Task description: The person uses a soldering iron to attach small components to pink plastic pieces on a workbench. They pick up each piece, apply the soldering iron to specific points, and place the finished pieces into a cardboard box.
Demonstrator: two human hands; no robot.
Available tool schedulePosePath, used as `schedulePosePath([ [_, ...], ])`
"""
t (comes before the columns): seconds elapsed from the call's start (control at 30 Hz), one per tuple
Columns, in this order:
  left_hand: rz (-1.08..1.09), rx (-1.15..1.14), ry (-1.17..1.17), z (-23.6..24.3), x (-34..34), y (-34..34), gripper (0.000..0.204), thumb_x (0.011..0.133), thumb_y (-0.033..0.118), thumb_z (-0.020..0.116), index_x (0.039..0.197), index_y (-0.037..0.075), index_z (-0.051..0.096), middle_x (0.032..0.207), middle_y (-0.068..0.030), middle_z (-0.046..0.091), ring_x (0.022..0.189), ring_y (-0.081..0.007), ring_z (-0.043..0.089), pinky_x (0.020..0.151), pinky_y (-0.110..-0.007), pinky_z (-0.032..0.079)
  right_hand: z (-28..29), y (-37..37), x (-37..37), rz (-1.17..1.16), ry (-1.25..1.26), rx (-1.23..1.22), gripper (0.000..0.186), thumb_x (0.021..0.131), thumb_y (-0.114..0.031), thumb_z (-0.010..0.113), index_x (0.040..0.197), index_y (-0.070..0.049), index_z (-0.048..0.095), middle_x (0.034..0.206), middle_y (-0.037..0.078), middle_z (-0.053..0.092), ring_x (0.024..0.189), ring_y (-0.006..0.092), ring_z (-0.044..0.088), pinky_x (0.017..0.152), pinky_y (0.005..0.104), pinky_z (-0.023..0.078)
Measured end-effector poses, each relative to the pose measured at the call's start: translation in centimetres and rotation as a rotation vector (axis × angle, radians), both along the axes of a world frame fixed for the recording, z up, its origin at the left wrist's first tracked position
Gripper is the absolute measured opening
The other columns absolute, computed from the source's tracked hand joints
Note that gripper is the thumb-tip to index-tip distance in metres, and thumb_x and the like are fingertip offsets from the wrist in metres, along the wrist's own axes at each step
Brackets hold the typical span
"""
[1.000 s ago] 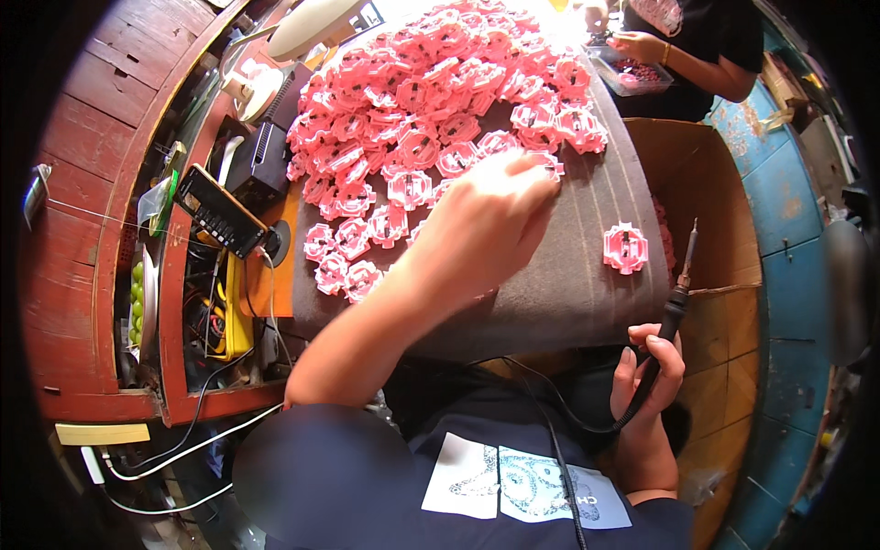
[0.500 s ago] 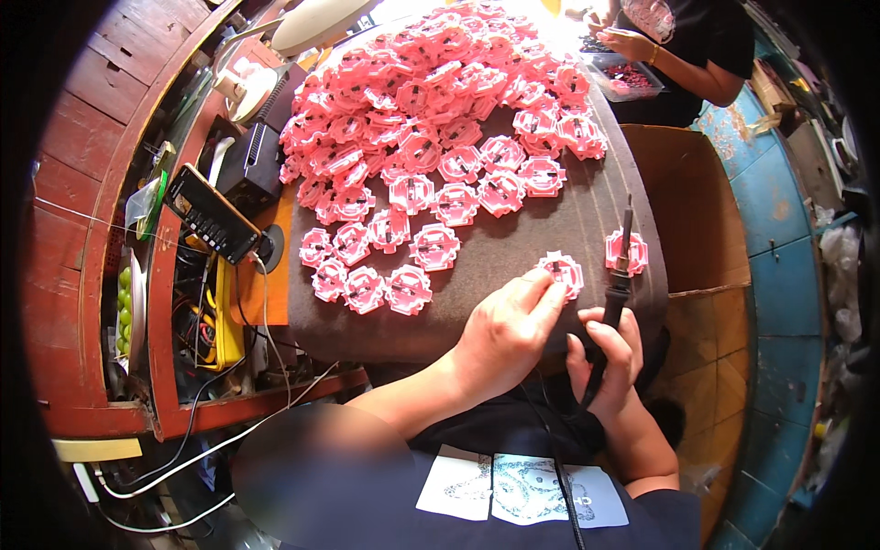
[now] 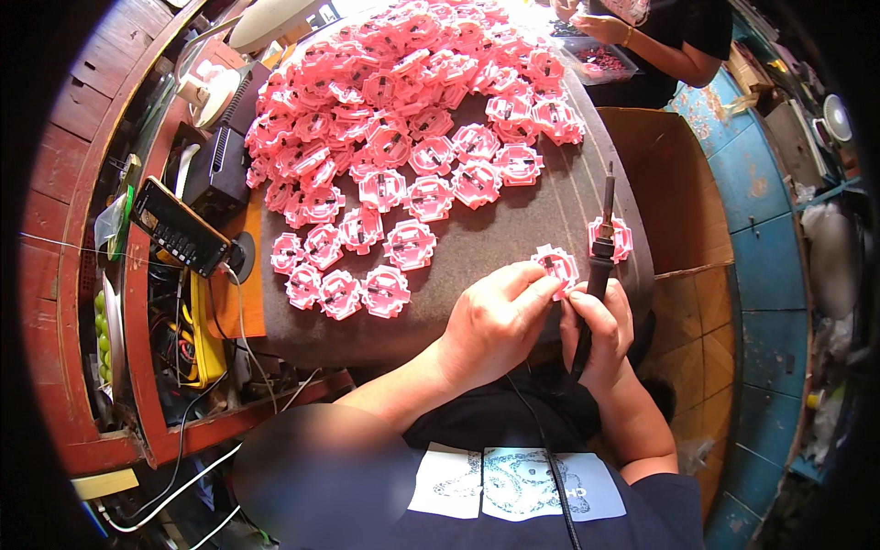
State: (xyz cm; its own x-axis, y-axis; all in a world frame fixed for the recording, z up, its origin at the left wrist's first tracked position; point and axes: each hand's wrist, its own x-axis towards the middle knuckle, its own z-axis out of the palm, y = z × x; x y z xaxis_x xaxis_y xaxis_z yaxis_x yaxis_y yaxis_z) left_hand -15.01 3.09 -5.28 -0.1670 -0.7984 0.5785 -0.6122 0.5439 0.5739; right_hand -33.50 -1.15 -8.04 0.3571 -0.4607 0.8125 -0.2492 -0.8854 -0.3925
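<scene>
My left hand pinches a pink-and-white plastic part between thumb and forefinger, just above the dark mat. A soldering iron with a black handle is gripped in my right hand, its metal tip pointing up and away from me. The right thumb and fingertips are close to the left thumb at the part's lower edge; whether they touch the part I cannot tell. Behind the iron lies another pink part, partly covered by it. Several similar loose parts lie left of my hands.
A big heap of pink parts covers the far mat. On the left stand a phone and a black box. An open cardboard box is at the right. Another person's hand is near a plastic tub.
My right hand has come left toward my left hand, still gripping the soldering iron, and its fingertips are now close to the held part. The whole view has shifted slightly.
</scene>
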Motion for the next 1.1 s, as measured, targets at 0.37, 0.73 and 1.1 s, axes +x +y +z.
schedulePosePath([
  [0.37,0.021,0.127,0.074,0.4,-0.2,-0.1,0.030,0.087,-0.001,0.079,0.116,0.007,0.074,0.107,-0.0143,0.066,0.083,-0.0301,0.073,0.073,-0.040,0.060,-0.5,0.6,0.7,0.046,-0.133,0.171,0.042,0.090,0.015,0.070,0.126,-0.001,0.055,0.099,0.019,0.067,0.077,0.0349,0.066,0.068,0.0434,0.055],
  [0.73,0.043,0.134,0.115,0.8,-0.3,-0.4,0.016,0.091,0.000,0.077,0.107,0.002,0.073,0.102,-0.0154,0.069,0.089,-0.0343,0.072,0.075,-0.041,0.059,-0.4,0.6,1.0,-0.035,-0.131,0.177,0.042,0.089,0.014,0.069,0.127,-0.001,0.056,0.101,0.021,0.068,0.080,0.0351,0.067,0.071,0.0425,0.056],
  [1.1,0.085,0.145,0.119,0.4,-0.4,-0.2,0.017,0.089,-0.001,0.079,0.105,0.002,0.074,0.100,-0.0146,0.069,0.086,-0.0318,0.072,0.073,-0.039,0.059,0.4,0.4,0.7,0.016,-0.031,-0.003,0.052,0.081,0.011,0.076,0.128,-0.004,0.059,0.112,0.022,0.073,0.088,0.0381,0.070,0.078,0.0452,0.058],
])
